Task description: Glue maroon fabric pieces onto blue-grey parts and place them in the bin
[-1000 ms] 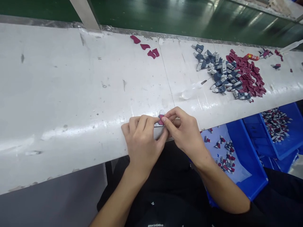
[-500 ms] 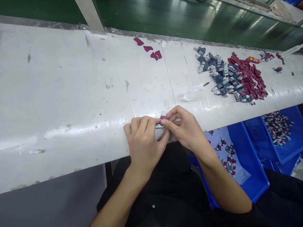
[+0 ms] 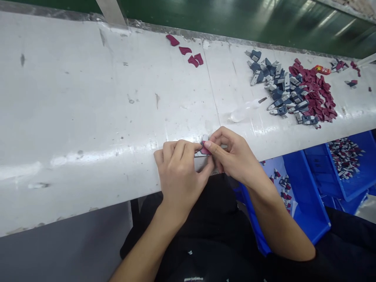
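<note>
Between both hands, at the table's front edge, is a small plastic part (image 3: 205,149) with a maroon face and grey-white ends. My left hand (image 3: 180,166) has its fingers closed on the part's left side, thumb below the edge. My right hand (image 3: 232,154) pinches the right side, its thumb lying on the maroon face. Fingers cover much of the part. Farther right on the white table (image 3: 96,98) lies a pile of blue-and-grey plastic parts (image 3: 282,90), touching a heap of maroon pieces (image 3: 319,94).
Several loose maroon pieces (image 3: 185,50) lie near the back edge. A thin dark-tipped tool (image 3: 263,100) rests by the pile, near a clear plastic item (image 3: 239,114). Blue bins (image 3: 311,203) with parts stand below at right. A green surface (image 3: 188,17) runs behind.
The right thumb has shifted up slightly on the part, and more of its maroon face shows. The camera view has moved a little; both hands still hold the part.
</note>
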`<move>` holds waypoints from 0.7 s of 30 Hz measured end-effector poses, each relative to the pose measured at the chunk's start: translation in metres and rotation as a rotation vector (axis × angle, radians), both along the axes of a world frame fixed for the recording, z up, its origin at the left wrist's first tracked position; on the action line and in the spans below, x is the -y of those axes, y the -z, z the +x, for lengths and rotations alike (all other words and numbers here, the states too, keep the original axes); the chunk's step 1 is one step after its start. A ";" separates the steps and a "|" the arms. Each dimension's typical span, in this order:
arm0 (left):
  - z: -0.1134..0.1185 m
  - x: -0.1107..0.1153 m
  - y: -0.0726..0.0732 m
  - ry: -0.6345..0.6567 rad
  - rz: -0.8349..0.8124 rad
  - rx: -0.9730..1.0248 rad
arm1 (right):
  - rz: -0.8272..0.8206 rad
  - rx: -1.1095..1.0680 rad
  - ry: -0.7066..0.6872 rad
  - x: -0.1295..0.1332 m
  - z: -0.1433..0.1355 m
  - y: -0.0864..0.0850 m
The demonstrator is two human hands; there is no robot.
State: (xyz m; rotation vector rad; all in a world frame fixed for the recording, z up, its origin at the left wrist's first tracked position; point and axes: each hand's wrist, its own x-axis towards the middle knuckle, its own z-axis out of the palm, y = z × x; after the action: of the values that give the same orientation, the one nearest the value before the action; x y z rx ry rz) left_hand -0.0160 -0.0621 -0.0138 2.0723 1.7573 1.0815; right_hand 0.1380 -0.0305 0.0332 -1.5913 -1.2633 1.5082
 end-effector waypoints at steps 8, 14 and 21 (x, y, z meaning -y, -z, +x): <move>0.000 0.000 0.001 -0.012 0.006 0.022 | 0.012 0.060 0.005 0.002 0.000 0.005; 0.000 -0.001 0.001 -0.003 -0.002 0.036 | 0.030 0.143 -0.045 0.004 -0.001 0.002; -0.002 0.001 -0.004 0.019 0.003 0.183 | -0.075 0.013 0.044 0.005 0.001 -0.002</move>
State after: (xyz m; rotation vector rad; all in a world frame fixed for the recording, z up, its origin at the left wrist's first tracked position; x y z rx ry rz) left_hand -0.0185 -0.0628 -0.0095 1.9193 1.6466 1.2260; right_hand 0.1387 -0.0358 0.0355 -1.6684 -1.1844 1.5361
